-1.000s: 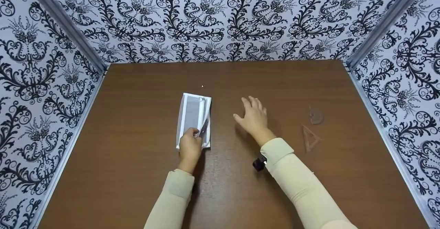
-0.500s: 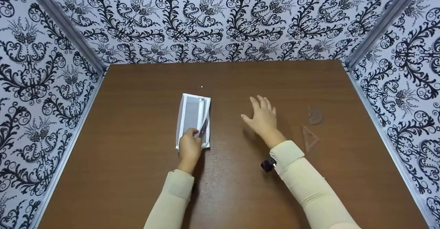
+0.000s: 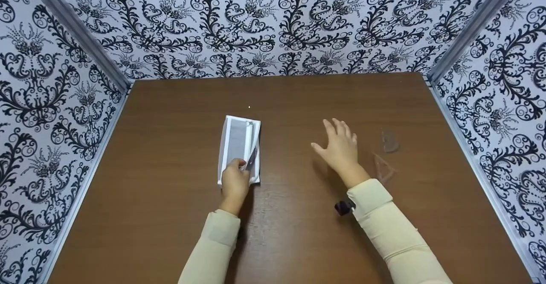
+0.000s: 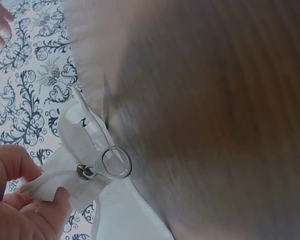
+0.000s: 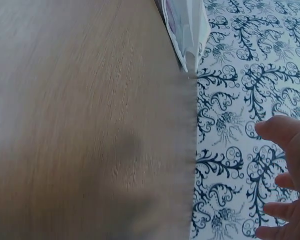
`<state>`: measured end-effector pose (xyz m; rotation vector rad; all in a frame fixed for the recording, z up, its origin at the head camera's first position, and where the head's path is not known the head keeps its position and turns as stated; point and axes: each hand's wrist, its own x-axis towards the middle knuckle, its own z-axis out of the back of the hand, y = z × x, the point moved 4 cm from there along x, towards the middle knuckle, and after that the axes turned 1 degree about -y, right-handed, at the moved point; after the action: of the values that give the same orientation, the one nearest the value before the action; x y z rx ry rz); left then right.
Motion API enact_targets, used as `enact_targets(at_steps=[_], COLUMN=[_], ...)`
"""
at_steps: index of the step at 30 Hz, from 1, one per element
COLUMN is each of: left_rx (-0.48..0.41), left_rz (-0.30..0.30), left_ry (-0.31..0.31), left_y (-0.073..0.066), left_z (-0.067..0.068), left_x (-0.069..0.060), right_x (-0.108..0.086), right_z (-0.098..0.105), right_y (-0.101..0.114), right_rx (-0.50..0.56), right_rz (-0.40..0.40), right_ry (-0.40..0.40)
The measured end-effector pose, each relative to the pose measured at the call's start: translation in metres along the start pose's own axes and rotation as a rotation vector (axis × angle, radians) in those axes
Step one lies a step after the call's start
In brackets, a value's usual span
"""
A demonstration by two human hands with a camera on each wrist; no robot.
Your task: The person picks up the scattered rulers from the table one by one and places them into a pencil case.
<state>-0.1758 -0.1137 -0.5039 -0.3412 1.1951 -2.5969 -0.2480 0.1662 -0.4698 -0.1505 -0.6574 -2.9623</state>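
A white-edged grey zip pouch (image 3: pixel 237 141) lies on the table left of centre in the head view. My left hand (image 3: pixel 234 184) pinches its near end between thumb and fingers, and the mouth along its right side gapes. In the left wrist view, a metal zip-pull ring (image 4: pixel 117 162) hangs by the pinched cloth. My right hand (image 3: pixel 341 149) hovers over the table with spread fingers and holds nothing. To its right lie a clear protractor (image 3: pixel 390 142) and, nearer me, a clear set square (image 3: pixel 383 167), partly hard to see against the wood.
The brown table (image 3: pixel 170 233) is enclosed by patterned black-and-white walls (image 3: pixel 273 28) at the back and both sides. Grey metal posts (image 3: pixel 473 32) stand at the back corners. A small black device (image 3: pixel 343 207) sits at my right wrist.
My right hand has moved steadily to the right, away from the pouch and closer to the protractor and set square. My left hand keeps its pinch on the pouch in the same spot.
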Motion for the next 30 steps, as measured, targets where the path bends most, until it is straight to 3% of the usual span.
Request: enact_targets(at_steps=[9, 30], left_rx=[-0.005, 0.017], left_rz=[-0.028, 0.039], left_ry=[-0.024, 0.021], left_y=[-0.002, 0.000], left_z=[0.001, -0.001], left_x=[0.000, 0.000], right_x=[-0.011, -0.027], right_z=[0.009, 0.026], right_y=[-0.026, -0.068], right_rx=[0.002, 0.005], right_rz=[-0.044, -0.140], right_ry=[-0.034, -0.020])
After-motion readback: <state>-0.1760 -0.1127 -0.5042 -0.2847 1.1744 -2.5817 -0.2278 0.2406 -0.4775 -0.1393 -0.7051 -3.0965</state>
